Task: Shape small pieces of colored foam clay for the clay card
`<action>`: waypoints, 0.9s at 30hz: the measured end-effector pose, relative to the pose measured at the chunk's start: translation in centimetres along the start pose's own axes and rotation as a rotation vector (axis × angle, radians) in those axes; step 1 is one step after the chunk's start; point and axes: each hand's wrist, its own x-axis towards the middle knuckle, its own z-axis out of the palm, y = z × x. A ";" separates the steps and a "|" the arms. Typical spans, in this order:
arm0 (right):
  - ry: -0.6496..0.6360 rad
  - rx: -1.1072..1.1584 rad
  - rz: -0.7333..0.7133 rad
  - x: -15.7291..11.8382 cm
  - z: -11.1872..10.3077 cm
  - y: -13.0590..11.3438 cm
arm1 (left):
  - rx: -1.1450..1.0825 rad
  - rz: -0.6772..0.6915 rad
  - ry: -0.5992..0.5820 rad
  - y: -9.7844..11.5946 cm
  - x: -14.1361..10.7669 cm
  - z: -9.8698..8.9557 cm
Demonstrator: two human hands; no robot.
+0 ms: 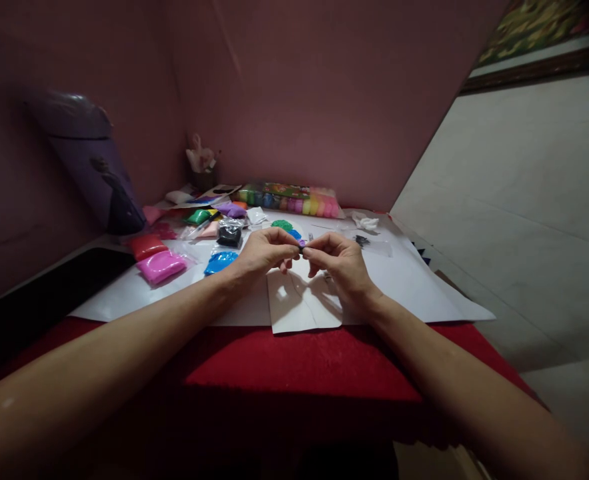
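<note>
Left hand (261,255) and right hand (343,265) pinching small dark piece (301,251) in fingertips, twelve o'clock of white card (301,315); uneven squeeze could deform it, loose pinch drop it.

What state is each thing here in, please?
Left hand: fingers closed on small dark piece
Right hand: fingers closed on it too
Small dark piece: pinched between hands
White card: flat, partly shadowed
Magenta packet: filled, lying flat
Red packet: filled
Black packet: filled
Blue packet: filled
Long multicolour pack: lying down

Head-worn view — forward and down
</note>
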 end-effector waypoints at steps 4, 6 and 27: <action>0.085 0.042 0.045 0.2 -0.2 0.0 | 0.021 -0.007 0.127 0.3 0.1 0.1; 0.112 0.056 0.060 0.3 -0.3 0.1 | -0.035 0.004 0.168 0.3 0.1 -0.1; -0.105 0.086 0.044 -0.2 -0.1 0.4 | 0.036 -0.047 0.003 -0.5 0.0 -0.5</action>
